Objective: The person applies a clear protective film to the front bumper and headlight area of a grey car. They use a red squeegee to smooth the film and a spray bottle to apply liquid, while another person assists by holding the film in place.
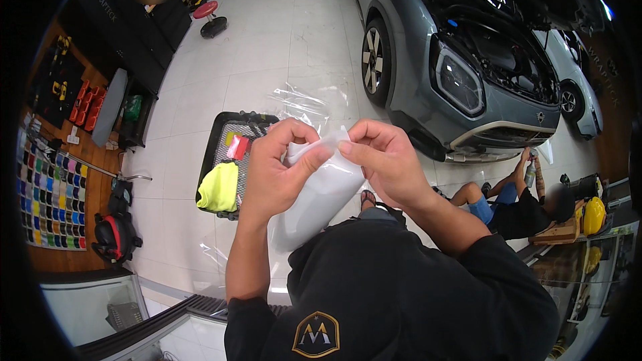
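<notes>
Between my two hands hangs a translucent whitish sheet of plastic film, its upper edge bunched at my fingertips. My left hand pinches that edge between thumb and forefinger. Close beside it, my right hand grips the same edge with thumb and fingers. Below the hands the film drapes down in front of my black shirt. A clear, wrinkled piece of film shows just beyond my hands, over the floor.
To the left stands a black mesh-topped cart with a neon yellow cloth and a red-pink item. Ahead right is a grey car, hood raised. A person sits low by its front, holding a bottle. A red stool stands farther off.
</notes>
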Demonstrator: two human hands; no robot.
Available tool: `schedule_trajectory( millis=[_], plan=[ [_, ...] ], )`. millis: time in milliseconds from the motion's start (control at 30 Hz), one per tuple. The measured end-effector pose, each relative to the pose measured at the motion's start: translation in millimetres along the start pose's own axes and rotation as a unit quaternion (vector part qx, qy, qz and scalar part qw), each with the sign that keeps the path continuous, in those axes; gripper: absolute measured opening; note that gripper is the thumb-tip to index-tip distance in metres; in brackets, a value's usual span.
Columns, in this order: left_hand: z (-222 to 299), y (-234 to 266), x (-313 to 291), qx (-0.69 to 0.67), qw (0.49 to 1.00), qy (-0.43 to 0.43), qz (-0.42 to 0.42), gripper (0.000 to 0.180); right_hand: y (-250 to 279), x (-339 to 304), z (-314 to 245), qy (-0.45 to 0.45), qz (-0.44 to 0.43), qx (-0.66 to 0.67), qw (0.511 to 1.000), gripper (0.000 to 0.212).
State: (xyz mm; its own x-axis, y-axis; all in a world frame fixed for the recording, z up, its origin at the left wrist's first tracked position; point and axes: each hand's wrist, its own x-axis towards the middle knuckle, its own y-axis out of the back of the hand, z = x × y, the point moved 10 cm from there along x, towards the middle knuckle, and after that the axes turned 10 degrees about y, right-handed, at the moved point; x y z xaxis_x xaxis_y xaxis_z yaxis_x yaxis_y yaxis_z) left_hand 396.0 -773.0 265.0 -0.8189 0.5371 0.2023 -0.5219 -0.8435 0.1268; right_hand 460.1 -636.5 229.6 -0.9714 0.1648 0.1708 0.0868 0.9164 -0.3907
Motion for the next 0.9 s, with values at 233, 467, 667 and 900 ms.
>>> schedule_trajectory(
  millis=[233, 467, 667, 900],
  plan=[
    [46, 16, -21, 0.217, 0.958, -0.171, 0.073, 0.026, -3, -6, -2, -0.01, 0.005, -0.001, 1.0, 0.011],
    [38, 23, -26, 0.208, 0.959, -0.165, 0.099, 0.022, -16, -10, -15, 0.068, 0.01, -0.096, 0.993, 0.011],
    [50, 18, -41, 0.312, 0.897, -0.262, 0.17, 0.022, -20, -13, -10, 0.087, 0.02, -0.085, 0.992, 0.008],
    [22, 23, -27, 0.136, 0.97, -0.157, 0.129, 0.018, -25, -18, -11, 0.094, 0.017, -0.069, 0.993, 0.006]
  ],
)
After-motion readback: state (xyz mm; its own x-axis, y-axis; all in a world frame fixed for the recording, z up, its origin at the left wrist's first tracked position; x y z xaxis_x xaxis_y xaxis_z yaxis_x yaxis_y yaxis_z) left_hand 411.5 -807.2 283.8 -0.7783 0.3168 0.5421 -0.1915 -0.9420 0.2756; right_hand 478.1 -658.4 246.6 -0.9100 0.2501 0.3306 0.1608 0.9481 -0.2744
